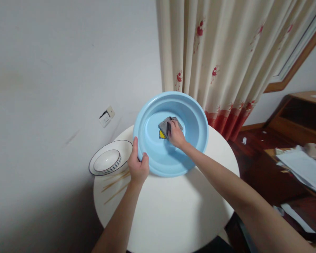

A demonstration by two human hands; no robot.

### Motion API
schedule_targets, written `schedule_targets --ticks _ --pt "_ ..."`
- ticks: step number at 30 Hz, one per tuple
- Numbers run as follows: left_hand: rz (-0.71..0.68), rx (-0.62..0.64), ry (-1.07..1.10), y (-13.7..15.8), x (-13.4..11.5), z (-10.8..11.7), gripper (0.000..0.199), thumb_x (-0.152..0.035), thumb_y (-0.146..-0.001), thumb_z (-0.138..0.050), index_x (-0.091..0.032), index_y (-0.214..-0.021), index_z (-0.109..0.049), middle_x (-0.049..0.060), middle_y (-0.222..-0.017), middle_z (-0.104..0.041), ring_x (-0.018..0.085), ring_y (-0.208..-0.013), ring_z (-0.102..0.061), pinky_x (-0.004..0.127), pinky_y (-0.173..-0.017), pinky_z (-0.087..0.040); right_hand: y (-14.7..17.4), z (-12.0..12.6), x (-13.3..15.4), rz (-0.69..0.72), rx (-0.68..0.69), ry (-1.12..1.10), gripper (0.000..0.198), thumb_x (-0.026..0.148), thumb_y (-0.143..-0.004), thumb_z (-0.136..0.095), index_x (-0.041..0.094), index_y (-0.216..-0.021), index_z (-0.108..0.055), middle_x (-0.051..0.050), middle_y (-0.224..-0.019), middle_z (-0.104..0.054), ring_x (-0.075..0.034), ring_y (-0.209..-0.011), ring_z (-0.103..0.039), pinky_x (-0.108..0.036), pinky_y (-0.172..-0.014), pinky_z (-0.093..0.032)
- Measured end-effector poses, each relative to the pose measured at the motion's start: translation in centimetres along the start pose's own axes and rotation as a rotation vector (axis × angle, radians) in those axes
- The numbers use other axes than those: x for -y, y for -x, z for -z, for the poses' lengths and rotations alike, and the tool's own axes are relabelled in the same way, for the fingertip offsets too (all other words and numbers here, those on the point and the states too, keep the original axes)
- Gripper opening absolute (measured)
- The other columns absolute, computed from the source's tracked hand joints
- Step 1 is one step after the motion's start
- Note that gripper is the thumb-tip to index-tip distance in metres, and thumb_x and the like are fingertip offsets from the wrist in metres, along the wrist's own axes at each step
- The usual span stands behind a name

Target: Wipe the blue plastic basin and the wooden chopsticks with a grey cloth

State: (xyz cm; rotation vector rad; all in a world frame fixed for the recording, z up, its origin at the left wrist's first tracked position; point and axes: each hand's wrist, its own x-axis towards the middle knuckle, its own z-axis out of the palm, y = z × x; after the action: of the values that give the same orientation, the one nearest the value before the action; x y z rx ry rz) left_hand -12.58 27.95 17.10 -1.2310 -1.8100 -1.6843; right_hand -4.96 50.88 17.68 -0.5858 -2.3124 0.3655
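A light blue plastic basin [192, 126] is tilted toward me over the round white table [163, 214]. My left hand [138, 163] grips its rim at the lower left, the thumb inside and the fingers around the outside. Inside the basin, my right hand [176, 133] is closed on a grey cloth [164, 124] pressed against the bottom. A yellow cartoon print [162, 134] on the basin's bottom shows partly beside the cloth.
Left of the basin, a white bowl [107, 160] sits on a dark-rimmed plate [125, 146]. Several chopsticks [116, 182] lie near my left forearm. Behind are a wall socket [105, 119] and a floral curtain [213, 52]. Papers [302, 165] lie at the right.
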Motion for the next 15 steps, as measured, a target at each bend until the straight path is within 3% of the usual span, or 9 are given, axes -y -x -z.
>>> schedule_targets --ticks 6,10,15 --pt "-0.035 0.013 -0.026 0.1 0.0 0.0 0.073 -0.017 -0.089 -0.059 -0.019 -0.160 -0.044 0.010 -0.157 -0.056 0.026 -0.147 -0.052 0.038 -0.126 -0.039 -0.5 -1.1 -0.6 -0.082 -0.128 0.117 0.070 0.019 -0.088 -0.050 0.014 -0.157 -0.041 -0.019 -0.160 -0.041 -0.034 -0.151 -0.035 -0.054 -0.125 -0.033" --pt "-0.056 0.012 -0.032 0.1 -0.3 0.1 0.071 -0.016 -0.090 -0.059 -0.018 -0.160 -0.045 0.011 -0.156 -0.057 0.026 -0.145 -0.054 0.037 -0.124 -0.041 -0.4 -1.6 -0.7 -0.121 -0.108 0.159 0.069 0.020 -0.090 -0.049 0.010 -0.158 -0.039 -0.022 -0.169 -0.028 -0.035 -0.157 -0.026 -0.055 -0.127 -0.029" --pt "-0.081 0.016 -0.046 -0.1 -0.7 0.3 0.071 -0.016 -0.090 -0.059 -0.018 -0.159 -0.045 0.012 -0.155 -0.058 0.025 -0.143 -0.057 0.034 -0.122 -0.044 -0.3 -1.5 -0.6 -0.118 -0.060 0.138 0.068 0.022 -0.096 -0.045 0.003 -0.161 -0.032 -0.026 -0.171 -0.022 -0.036 -0.161 -0.020 -0.055 -0.128 -0.026"
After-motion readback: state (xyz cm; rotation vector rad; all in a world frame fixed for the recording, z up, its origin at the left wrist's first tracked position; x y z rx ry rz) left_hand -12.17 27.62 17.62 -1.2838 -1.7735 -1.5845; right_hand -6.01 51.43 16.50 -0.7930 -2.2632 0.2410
